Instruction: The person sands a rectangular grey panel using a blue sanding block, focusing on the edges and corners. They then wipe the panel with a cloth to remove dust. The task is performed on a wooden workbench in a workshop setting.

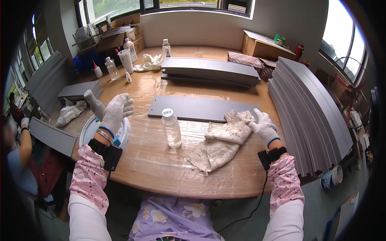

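Observation:
My left hand (116,113), in a white knit glove, hovers above a white round tub (125,134) with its fingers loosely stretched and nothing seen in them. A grey-looking bottle with a pale cap (95,105) stands just left of it. My right hand (263,126), gloved too, has its fingers apart at the right end of a flat grey panel (181,106). Its thumb is by the edge of a stained, folded cloth (219,146), which partly covers the panel; whether they touch, I cannot tell. Between my hands stands a clear capped bottle of liquid (172,130).
Grey panels are stacked at the right (309,108) and lie in a pile (209,69) farther back. Bottles, a white cup (126,61) and a crumpled rag (149,62) stand back left. Another person's arm (26,142) is at the far left beside a panel (52,134).

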A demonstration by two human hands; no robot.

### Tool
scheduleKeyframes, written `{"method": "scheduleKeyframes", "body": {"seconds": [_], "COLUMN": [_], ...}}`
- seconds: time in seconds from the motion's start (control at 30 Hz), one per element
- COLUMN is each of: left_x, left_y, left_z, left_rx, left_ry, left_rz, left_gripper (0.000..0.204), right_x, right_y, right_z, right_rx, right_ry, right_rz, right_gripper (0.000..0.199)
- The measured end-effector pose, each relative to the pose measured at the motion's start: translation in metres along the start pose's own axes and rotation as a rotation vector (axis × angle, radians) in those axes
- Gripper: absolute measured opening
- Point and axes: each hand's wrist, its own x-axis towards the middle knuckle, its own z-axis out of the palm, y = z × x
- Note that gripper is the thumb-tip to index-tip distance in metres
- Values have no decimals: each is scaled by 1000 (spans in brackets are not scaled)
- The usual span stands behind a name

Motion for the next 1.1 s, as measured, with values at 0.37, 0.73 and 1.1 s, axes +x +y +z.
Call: {"method": "scheduleKeyframes", "body": {"seconds": [0.37,0.73,1.1], "left_x": [109,110,101], "left_y": [-83,-84,-71], "left_z": [18,1,-14], "left_rx": [1798,244,1642], "left_ry": [-410,82,-322], "left_rz": [112,-507,73], "left_gripper": [48,31,38], "right_x": [68,71,67], "right_y": [20,30,18], "right_z": [57,53,61], "right_rx": [-89,-76,-50], "right_ry": [-66,-171,-42], "right_rz": [254,299,291], "right_gripper": [90,82,74]}}
